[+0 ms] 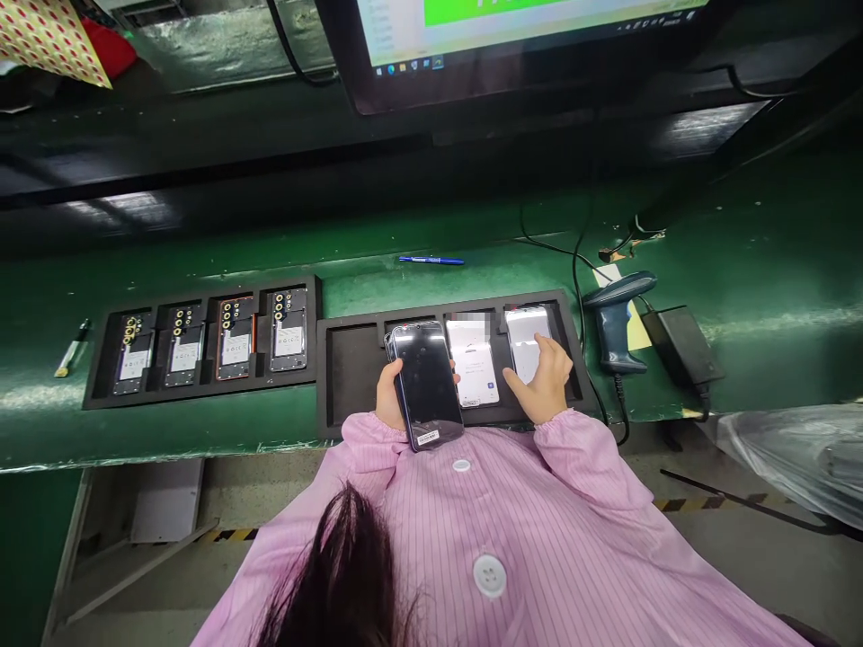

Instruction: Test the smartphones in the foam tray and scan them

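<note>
1. Progress, right tray (354,368): two phones lie face up with pale, lit screens – the inner phone (474,364) in the third compartment from the left, the end phone (524,325) in the fourth. No phone is seen in the first compartment; the second is largely hidden.
2. Progress, left tray (195,394): four opened phones (289,331) sit one to a compartment, back covers off and batteries exposed. No hand is near them.
3. Outstanding: the dark phone (424,382) is out of any compartment, held upright in front of the right tray's second bay, its screen unlit. Another edge shows behind its upper left corner; whether this is a second phone cannot be told. Judged partway: two units lit in place, one dark in hand.
4. Left hand (389,395): grip closed around the dark phone, thumb along its left edge, fingertips showing at its right edge.
5. Right hand (546,382): grip released, nothing held. Thumb and fingers are spread, the index finger over the end phone's screen – contact cannot be confirmed.
6. Surroundings: a scanner (613,325) stands on the counter (357,289) beside the right tray; a blue pen (431,261) lies behind it.
</note>
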Demonstrator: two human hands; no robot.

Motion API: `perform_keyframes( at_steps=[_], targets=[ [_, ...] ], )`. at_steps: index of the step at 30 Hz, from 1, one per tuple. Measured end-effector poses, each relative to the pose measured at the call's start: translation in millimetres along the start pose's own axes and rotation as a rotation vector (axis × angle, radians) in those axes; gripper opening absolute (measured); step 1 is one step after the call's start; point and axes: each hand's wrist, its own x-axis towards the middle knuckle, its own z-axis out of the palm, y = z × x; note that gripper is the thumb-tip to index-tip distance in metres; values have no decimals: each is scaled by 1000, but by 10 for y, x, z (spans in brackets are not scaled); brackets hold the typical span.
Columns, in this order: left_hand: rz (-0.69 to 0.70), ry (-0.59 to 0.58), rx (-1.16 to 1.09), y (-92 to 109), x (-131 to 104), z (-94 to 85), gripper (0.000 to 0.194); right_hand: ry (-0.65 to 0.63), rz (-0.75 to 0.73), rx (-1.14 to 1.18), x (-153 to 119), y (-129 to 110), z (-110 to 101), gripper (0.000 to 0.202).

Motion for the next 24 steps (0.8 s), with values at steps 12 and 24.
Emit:
perform_keyframes(
  at_steps=[12,24],
  targets=[
    [29,-28,-33,-36,2,-42,58,-50,-28,2,-130,131,68,64],
    [21,-8,-54,-64,18,-41,60,85,-229,130,-181,-65,-107,16]
  ],
)
